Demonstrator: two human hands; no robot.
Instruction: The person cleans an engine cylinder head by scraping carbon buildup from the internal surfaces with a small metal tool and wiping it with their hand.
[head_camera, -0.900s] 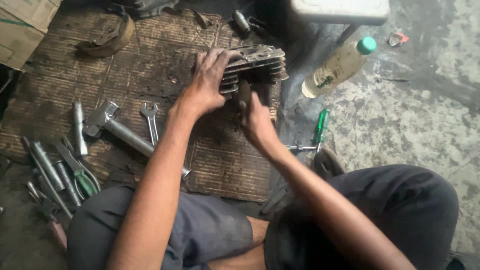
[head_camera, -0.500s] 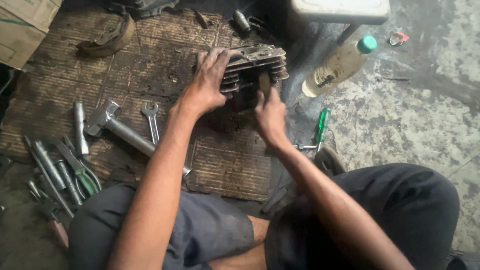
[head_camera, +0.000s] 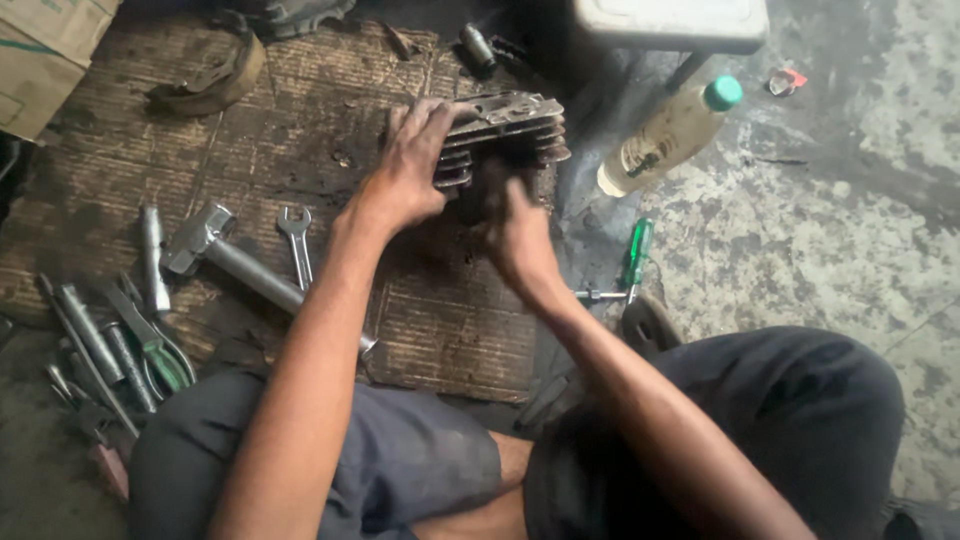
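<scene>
Head view. Finned cylinder (head_camera: 505, 125) sits on the greasy cardboard (head_camera: 300, 110), at 12 o'clock from my knees. My left hand (head_camera: 410, 165) is curled over its left side, fingers wrapped on the fins, gripping. My right hand (head_camera: 515, 235) is pressed up to its near face; blurred, so I cannot tell whether it pinches anything. At 3 o'clock of the cylinder: a plastic bottle (head_camera: 665, 135) with a green cap, lying tilted. Green-handled screwdriver (head_camera: 635, 255) at 5 o'clock. At 8 o'clock: a spanner (head_camera: 297, 245), a hammer (head_camera: 225, 255), then a pile of tools (head_camera: 110, 345).
</scene>
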